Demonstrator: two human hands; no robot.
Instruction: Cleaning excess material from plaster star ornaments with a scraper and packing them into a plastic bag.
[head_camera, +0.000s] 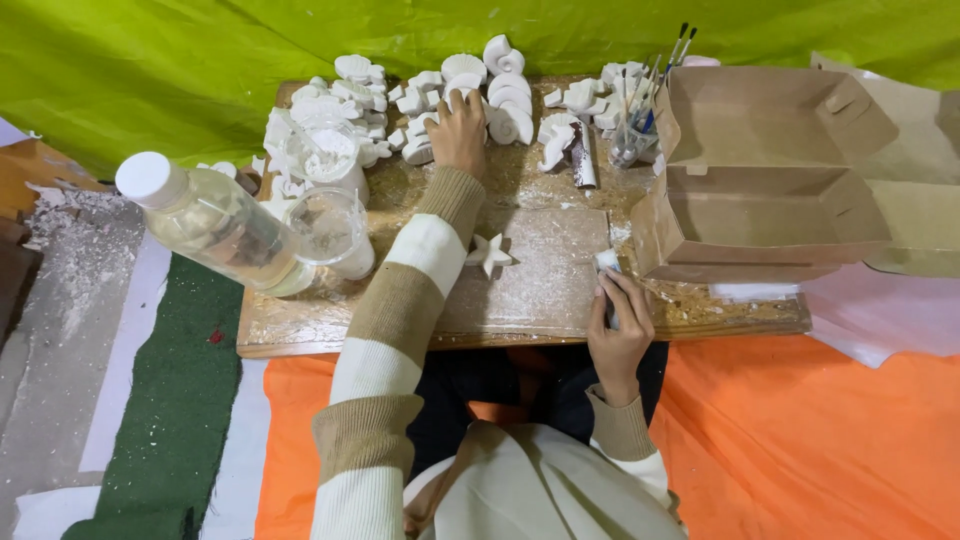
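Green cloth (150, 60) hangs behind a low wooden table (300, 330) dusted with white powder.

At the far side of the table lies a crowd of white plaster shells (500, 100). The left hand (460, 130) reaches out to them. Its grip is curled over one small shell (462, 92) at the near edge of the crowd, with the fingers on top of it. I cannot tell if the hand has it pinched or only touches it.

The right hand (618, 330) is close to the body, at the near edge of the table. Its grip is closed around a small grey and white piece (606, 265), maybe a sanding block. I cannot tell just what it is.

Between the two grips a white plaster star (489, 254) lies by itself on a flat board (560, 280), touching neither hand.

I think the shells are hard and stiff but easy to break. They look light and dusty, so they may slip a bit. The thin edges and points could chip. It is best to take one by its thick round middle, thumb on one side and fingers on the other, and not squeeze hard.

Left of the reaching grip stand a clear plastic cup (335, 230) and a tipped bottle (210, 220) with a white cap. Right of it stand brushes in a jar (640, 120) and an open brown cardboard box (770, 170).
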